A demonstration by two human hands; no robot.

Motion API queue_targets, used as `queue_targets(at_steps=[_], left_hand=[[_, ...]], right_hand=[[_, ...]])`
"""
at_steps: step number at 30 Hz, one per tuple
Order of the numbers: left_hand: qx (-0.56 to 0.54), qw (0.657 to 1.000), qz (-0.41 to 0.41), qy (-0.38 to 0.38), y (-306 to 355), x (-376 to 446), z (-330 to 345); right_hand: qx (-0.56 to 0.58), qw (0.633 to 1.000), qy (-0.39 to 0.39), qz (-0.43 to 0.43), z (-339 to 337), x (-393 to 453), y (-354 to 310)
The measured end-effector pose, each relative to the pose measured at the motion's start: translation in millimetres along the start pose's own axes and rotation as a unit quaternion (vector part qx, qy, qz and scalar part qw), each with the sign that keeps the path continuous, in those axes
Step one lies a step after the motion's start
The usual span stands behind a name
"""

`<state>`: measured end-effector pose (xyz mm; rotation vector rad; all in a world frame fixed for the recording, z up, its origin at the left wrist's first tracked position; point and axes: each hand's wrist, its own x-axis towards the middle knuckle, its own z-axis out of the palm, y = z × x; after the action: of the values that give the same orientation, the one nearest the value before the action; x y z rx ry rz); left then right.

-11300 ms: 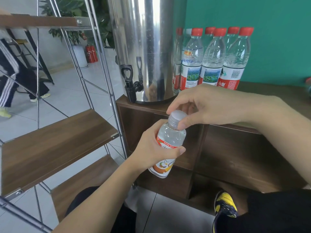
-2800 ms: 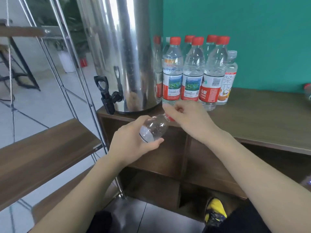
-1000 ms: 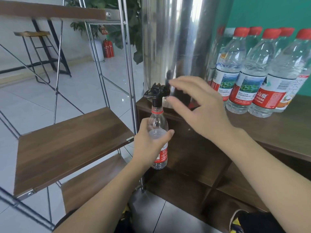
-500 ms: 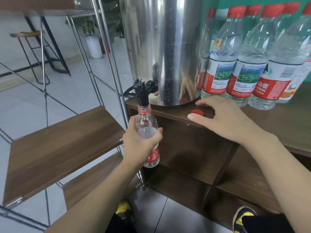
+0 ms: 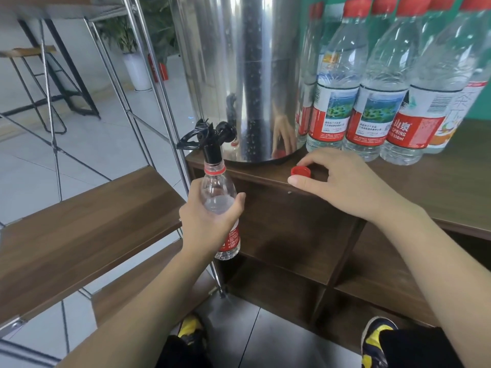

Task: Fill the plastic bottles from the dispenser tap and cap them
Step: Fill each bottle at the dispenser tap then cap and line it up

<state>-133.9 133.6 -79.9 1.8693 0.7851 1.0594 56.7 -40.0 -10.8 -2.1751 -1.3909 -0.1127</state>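
Observation:
My left hand (image 5: 210,224) grips a clear plastic bottle (image 5: 219,192) with a red label, upright, its open neck right under the black tap (image 5: 210,140) of the steel dispenser (image 5: 239,75). The tap's lever is tipped forward, and the bottle holds water in its lower part. A red cap (image 5: 300,171) lies on the brown counter (image 5: 438,181) beside the dispenser's base. My right hand (image 5: 342,181) rests on the counter with thumb and forefinger curled round that cap.
Several capped, filled bottles (image 5: 372,83) stand in a cluster right of the dispenser, against a green wall. A metal-framed rack with wooden shelves (image 5: 79,229) stands close on the left. Open cubbies lie under the counter, and my shoes show on the tiled floor.
A second ago my right hand was up at the tap lever; it has come down onto the counter with the red cap. The bottle stays under the tap in my left hand.

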Motion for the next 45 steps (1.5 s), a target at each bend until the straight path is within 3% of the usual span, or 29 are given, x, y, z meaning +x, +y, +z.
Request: queue_targets(at_steps=[45], left_hand=[[-0.013, 1.000, 0.003, -0.005, 1.3, -1.0, 2.7]], right_hand=[[-0.019, 1.000, -0.004, 0.023, 2.9, -0.8, -0.9]])
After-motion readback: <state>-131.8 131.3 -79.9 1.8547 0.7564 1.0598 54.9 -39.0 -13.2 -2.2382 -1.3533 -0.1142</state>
